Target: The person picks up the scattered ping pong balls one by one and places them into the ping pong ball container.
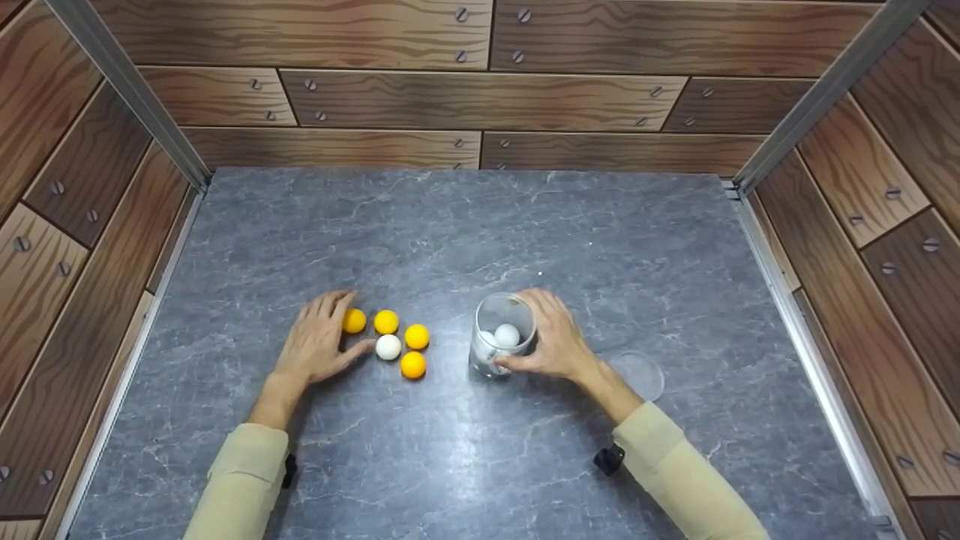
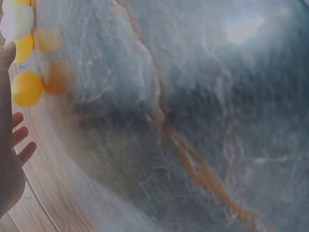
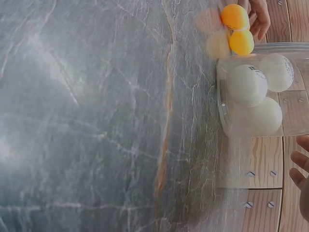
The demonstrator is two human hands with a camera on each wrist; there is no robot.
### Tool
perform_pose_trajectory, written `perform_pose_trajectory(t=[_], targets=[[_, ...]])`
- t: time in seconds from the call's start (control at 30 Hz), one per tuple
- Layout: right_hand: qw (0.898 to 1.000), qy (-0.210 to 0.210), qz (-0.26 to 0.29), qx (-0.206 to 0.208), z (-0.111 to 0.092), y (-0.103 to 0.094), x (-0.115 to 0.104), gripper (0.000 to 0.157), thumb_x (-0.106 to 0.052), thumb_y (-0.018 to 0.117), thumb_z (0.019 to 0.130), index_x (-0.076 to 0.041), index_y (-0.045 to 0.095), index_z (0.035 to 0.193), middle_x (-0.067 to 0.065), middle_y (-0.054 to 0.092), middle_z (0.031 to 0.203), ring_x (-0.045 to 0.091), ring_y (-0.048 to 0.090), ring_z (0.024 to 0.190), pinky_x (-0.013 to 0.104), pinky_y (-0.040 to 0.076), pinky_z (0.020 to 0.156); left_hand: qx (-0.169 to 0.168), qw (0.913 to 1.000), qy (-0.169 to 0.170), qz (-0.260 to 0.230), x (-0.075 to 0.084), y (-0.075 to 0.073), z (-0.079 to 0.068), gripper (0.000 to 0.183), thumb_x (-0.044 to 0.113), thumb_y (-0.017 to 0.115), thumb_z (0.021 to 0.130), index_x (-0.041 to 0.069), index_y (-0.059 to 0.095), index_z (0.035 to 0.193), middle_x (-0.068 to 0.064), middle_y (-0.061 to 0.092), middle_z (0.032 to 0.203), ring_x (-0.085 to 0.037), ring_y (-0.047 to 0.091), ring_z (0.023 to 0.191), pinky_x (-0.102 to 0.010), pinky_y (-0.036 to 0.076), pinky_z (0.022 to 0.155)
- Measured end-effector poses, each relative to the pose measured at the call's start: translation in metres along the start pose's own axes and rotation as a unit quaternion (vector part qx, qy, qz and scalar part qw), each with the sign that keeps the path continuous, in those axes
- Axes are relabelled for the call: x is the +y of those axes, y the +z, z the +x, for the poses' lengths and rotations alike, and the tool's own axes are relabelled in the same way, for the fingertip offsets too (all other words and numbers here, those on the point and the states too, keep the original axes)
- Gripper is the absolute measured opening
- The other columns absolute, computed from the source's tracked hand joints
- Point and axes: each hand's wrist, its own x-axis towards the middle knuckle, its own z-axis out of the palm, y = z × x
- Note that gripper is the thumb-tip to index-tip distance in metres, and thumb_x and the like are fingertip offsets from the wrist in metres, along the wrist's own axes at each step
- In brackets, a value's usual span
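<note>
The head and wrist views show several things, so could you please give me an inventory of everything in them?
Orange balls: four, orange, on the table between left hand and jar
Loose white ball: one, white, among the orange balls
White balls in the jar: at least three, white
Jar: one, clear, on the table
Disc: one, clear, right of the jar
Table: one, grey marbled
Panels: several, brown wood-patterned, around the table
Metal strips: several, silvery, along corners and sides
Wrist devices: two, black, at the cuffs
Sleeves: two, pale yellow-beige, on the forearms
Left hand: one, bare, beside the balls
Right hand: one, bare, holding the jar
</note>
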Motion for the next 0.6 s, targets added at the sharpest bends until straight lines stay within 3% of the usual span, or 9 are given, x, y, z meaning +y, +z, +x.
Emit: perform_pose_trajectory(t=[0.33, 0.6], targets=[[1.000, 0.007, 0.011, -0.006, -0.0011, -0.0005, -0.0011, 0.102, -0.080, 0.076, 0.072, -0.003, 0.060, 0.137, 0.016, 0.066, 0.130, 0.036, 0.061, 0.123, 0.063, 0.046, 0.113, -0.009, 0.9995, -0.022, -0.019, -0.0043, 0.0071, -0.0018, 0.086, 0.062, 0.068, 0.095, 0.010, 0.041, 0.159, -0.022, 0.052, 0.151, -0.042, 0.049, 0.141, -0.061, 0.037, 0.122], [1.000, 0.003, 0.008, -0.005, -0.0001, 0.0000, -0.0006, 0.106, -0.087, 0.068, 0.074, -0.003, 0.060, 0.137, 0.016, 0.067, 0.129, 0.035, 0.061, 0.122, 0.062, 0.046, 0.113, -0.020, 0.9994, -0.027, -0.011, -0.0055, 0.0103, 0.0012, 0.083, 0.062, 0.066, 0.097, 0.009, 0.042, 0.157, -0.022, 0.054, 0.147, -0.041, 0.052, 0.137, -0.062, 0.041, 0.118]])
